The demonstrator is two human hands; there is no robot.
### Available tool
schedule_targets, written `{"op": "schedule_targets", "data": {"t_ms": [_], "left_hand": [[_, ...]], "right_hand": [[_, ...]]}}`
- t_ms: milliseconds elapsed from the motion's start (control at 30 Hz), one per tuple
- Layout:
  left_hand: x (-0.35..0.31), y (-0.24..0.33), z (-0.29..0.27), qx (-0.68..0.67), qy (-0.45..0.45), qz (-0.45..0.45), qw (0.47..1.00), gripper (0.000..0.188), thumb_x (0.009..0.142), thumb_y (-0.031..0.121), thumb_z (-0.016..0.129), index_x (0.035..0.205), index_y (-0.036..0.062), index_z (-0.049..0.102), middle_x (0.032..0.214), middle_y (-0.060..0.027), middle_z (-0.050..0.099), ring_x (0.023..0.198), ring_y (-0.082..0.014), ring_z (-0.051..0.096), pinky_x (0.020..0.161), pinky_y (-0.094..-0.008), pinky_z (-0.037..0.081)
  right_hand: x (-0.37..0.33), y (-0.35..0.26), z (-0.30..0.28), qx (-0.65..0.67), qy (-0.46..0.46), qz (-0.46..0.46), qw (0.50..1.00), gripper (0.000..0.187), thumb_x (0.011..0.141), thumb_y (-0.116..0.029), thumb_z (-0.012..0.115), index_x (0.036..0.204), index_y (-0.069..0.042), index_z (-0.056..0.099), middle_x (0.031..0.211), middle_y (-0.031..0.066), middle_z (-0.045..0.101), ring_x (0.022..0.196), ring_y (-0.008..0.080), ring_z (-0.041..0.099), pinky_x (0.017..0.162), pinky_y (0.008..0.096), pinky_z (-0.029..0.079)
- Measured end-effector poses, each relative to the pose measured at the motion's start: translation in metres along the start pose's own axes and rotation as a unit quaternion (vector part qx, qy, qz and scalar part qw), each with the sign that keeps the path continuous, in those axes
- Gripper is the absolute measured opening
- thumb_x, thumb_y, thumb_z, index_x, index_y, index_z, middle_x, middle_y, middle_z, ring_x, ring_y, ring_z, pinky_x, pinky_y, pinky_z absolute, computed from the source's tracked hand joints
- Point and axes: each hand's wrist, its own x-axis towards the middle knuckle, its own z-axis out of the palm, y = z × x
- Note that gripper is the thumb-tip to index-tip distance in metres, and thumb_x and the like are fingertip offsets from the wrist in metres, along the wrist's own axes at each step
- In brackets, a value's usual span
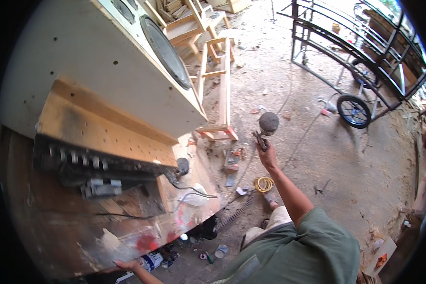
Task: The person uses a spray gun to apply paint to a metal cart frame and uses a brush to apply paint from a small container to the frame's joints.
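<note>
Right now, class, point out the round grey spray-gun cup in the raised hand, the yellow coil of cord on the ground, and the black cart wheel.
Round grey spray-gun cup (269, 122), head view, cup's side.
Yellow coil of cord (263, 184), head view, coil's loop.
Black cart wheel (353, 110), head view, tyre and spokes.

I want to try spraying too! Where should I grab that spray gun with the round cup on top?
Grab the spray gun by its slim handle below the round cup, coming from underneath, as the right hand does now. The cup sits on top and looks too wide for fingers to wrap; the handle points down toward the arm, so a fist probably closes around it well.
</note>
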Motion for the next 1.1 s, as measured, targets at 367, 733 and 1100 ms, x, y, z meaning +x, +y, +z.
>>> {"op": "schedule_targets", "data": {"t_ms": [367, 733, 1100], "left_hand": [[0.025, 0.07, 0.034, 0.291, -0.013, 0.282, 0.914, 0.088, 0.096, 0.058, 0.042, 0.158, 0.0028, 0.011, 0.161, -0.0318, 0.009, 0.149, -0.0508, 0.009, 0.114, -0.0689, 0.001], [0.031, 0.064, 0.029, 0.25, 0.012, 0.309, 0.917, 0.086, 0.096, 0.062, 0.045, 0.157, 0.007, 0.02, 0.159, -0.0309, 0.016, 0.147, -0.0511, 0.017, 0.109, -0.0749, 0.009], [-0.278, 0.187, 0.024, -0.211, -0.27, -0.002, 0.939, 0.087, 0.094, 0.041, 0.065, 0.154, -0.0042, 0.02, 0.156, -0.0266, 0.027, 0.145, -0.037, 0.028, 0.118, -0.0499, 0.022]], "right_hand": [[-0.152, -0.021, -0.297, -0.002, 0.194, 0.05, 0.98, 0.027, 0.092, -0.032, 0.071, 0.085, -0.006, 0.065, 0.067, -0.0001, 0.06, 0.048, 0.0077, 0.049, 0.037, 0.0275, 0.037], [-0.286, -0.045, -0.427, -0.023, 0.188, 0.074, 0.979, 0.027, 0.092, -0.033, 0.072, 0.097, -0.007, 0.067, 0.069, -0.0009, 0.061, 0.048, 0.0076, 0.048, 0.039, 0.0268, 0.037], [-0.411, -0.002, -0.579, 0.098, 0.297, 0.101, 0.944, 0.028, 0.09, -0.027, 0.072, 0.103, -0.002, 0.069, 0.08, 0.0077, 0.069, 0.067, 0.014, 0.065, 0.043, 0.0285, 0.048]]}}
